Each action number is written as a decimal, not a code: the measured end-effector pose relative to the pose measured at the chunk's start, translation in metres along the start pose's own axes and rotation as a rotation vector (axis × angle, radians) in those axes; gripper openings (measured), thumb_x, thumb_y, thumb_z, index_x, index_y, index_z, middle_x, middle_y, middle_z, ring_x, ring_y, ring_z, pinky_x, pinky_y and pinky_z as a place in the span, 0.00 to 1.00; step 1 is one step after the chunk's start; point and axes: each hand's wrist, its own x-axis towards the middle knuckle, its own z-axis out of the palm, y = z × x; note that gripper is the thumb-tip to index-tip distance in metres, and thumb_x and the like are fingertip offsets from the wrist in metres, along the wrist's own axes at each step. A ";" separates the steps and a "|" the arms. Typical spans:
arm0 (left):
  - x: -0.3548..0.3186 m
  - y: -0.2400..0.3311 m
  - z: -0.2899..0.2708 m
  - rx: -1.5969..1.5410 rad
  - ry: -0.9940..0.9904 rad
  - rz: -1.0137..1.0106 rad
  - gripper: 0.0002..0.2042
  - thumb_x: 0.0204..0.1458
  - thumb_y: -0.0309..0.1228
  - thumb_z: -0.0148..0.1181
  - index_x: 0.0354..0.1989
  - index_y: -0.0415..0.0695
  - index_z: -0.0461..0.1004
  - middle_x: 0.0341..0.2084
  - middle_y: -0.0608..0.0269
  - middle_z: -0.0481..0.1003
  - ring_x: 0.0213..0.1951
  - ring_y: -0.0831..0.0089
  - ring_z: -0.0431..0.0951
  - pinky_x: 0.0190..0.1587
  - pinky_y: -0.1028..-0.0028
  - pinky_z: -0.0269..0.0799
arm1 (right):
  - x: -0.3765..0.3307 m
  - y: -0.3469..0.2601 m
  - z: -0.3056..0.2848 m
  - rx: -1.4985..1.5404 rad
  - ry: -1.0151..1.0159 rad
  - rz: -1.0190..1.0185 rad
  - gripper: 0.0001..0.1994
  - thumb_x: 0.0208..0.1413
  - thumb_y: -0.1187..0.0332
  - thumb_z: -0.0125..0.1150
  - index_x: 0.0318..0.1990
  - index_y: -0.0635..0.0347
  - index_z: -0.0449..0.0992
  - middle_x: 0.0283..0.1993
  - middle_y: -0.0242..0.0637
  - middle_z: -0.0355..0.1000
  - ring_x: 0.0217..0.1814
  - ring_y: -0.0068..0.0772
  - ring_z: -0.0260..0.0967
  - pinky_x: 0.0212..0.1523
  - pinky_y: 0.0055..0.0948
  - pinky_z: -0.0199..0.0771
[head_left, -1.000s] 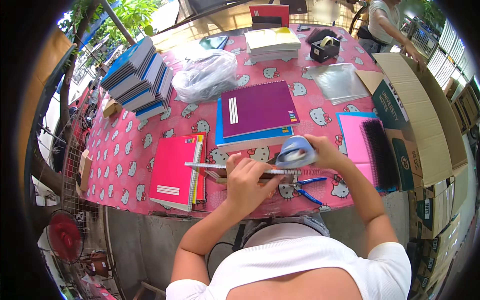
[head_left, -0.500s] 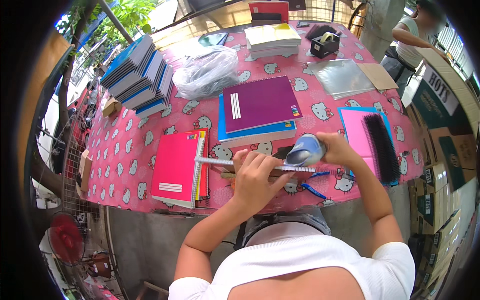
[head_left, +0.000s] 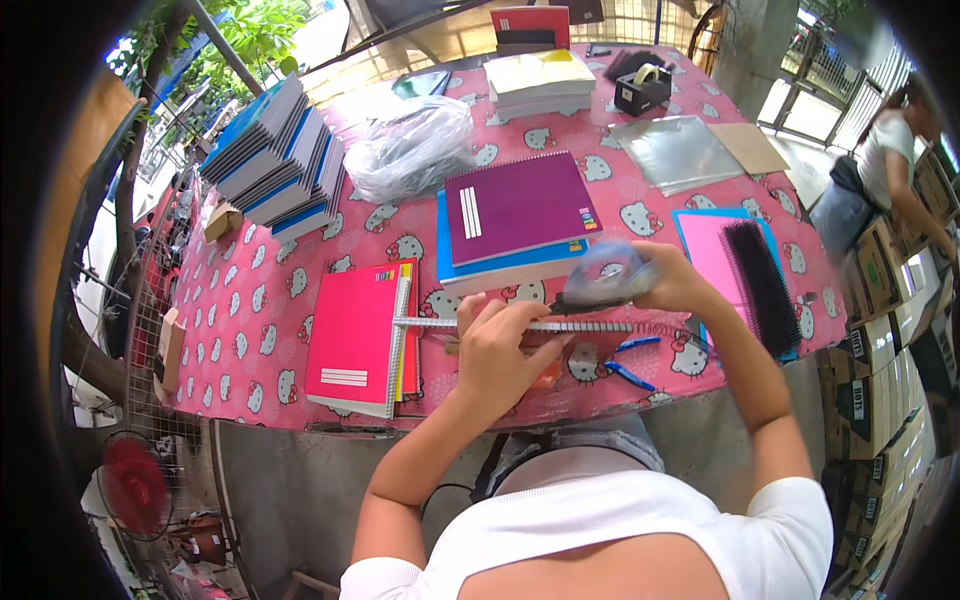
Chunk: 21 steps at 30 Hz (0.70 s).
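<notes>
My left hand [head_left: 495, 345] is closed around a notebook [head_left: 545, 328] held on edge, its punched spine facing up, just above the table's near side. A wire coil [head_left: 655, 330] runs along the spine and sticks out past its right end. In my right hand [head_left: 665, 275] is a rounded blue-and-white thing [head_left: 605, 275], smeared by motion, just above the spine; its kind cannot be made out. Behind lies a purple spiral notebook [head_left: 520, 208] on a blue stack [head_left: 450, 260]. Red notebooks [head_left: 350, 335] lie left of my left hand.
Blue pliers [head_left: 630, 375] lie near the front edge. Black coils [head_left: 762, 290] rest on pink and blue sheets at right. Farther back are clear plastic sheets [head_left: 680, 155], a tape dispenser [head_left: 642, 92], a plastic bag [head_left: 410, 145] and stacked books [head_left: 275, 160]. A person [head_left: 885, 165] stands by boxes.
My right hand and the blue-and-white thing have moved up slightly, the thing now blurred. My left hand shifted a little left. The other person moved rightward and nearer.
</notes>
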 end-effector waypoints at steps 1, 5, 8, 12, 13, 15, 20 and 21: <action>-0.003 0.002 0.000 -0.068 0.010 -0.079 0.16 0.33 0.34 0.74 0.31 0.46 0.77 0.26 0.66 0.78 0.31 0.70 0.76 0.53 0.63 0.58 | -0.004 0.003 0.005 0.097 -0.053 -0.009 0.26 0.32 0.78 0.66 0.47 0.63 0.75 0.38 0.33 0.76 0.39 0.21 0.70 0.41 0.28 0.73; 0.005 -0.001 -0.007 -0.067 -0.021 -0.096 0.14 0.34 0.35 0.74 0.30 0.47 0.77 0.27 0.68 0.78 0.36 0.71 0.76 0.57 0.59 0.52 | 0.018 0.011 0.008 -0.588 -0.077 0.017 0.29 0.29 0.76 0.70 0.49 0.61 0.75 0.40 0.33 0.77 0.38 0.31 0.74 0.42 0.34 0.74; -0.005 -0.010 -0.020 0.157 -0.070 -0.091 0.14 0.34 0.38 0.74 0.28 0.49 0.77 0.30 0.71 0.78 0.41 0.71 0.75 0.59 0.54 0.45 | 0.007 0.016 0.013 0.064 -0.064 -0.093 0.28 0.29 0.73 0.72 0.46 0.60 0.76 0.37 0.34 0.77 0.37 0.30 0.74 0.41 0.34 0.74; -0.006 -0.015 -0.023 0.184 -0.086 -0.143 0.14 0.35 0.41 0.73 0.27 0.51 0.78 0.35 0.73 0.77 0.49 0.69 0.71 0.60 0.45 0.38 | 0.026 0.017 0.026 -0.558 -0.033 -0.034 0.26 0.29 0.74 0.71 0.45 0.61 0.76 0.34 0.32 0.76 0.36 0.24 0.72 0.40 0.31 0.72; -0.007 -0.016 -0.026 0.227 -0.032 -0.147 0.14 0.35 0.42 0.73 0.27 0.51 0.78 0.35 0.72 0.77 0.51 0.67 0.70 0.59 0.43 0.38 | 0.029 0.011 0.034 0.003 0.000 -0.136 0.28 0.30 0.76 0.69 0.47 0.61 0.76 0.33 0.30 0.75 0.35 0.20 0.69 0.40 0.27 0.71; -0.007 -0.022 -0.032 0.268 -0.002 -0.178 0.14 0.35 0.43 0.73 0.27 0.51 0.78 0.38 0.74 0.76 0.54 0.66 0.67 0.59 0.38 0.35 | 0.024 -0.004 0.032 0.066 -0.123 -0.149 0.27 0.31 0.77 0.68 0.47 0.61 0.76 0.34 0.30 0.75 0.36 0.20 0.69 0.40 0.25 0.71; -0.015 -0.032 -0.035 0.242 -0.008 -0.263 0.16 0.32 0.45 0.74 0.27 0.51 0.78 0.38 0.74 0.76 0.58 0.64 0.64 0.57 0.31 0.32 | 0.039 -0.009 0.039 0.083 -0.073 -0.128 0.24 0.34 0.78 0.66 0.47 0.62 0.76 0.38 0.32 0.76 0.41 0.17 0.69 0.42 0.22 0.71; -0.019 -0.045 -0.031 0.137 0.054 -0.244 0.17 0.31 0.44 0.75 0.26 0.50 0.78 0.35 0.70 0.77 0.53 0.64 0.68 0.57 0.35 0.42 | 0.041 -0.004 0.039 0.166 -0.035 -0.344 0.24 0.35 0.76 0.68 0.46 0.62 0.76 0.37 0.32 0.77 0.39 0.20 0.71 0.41 0.26 0.73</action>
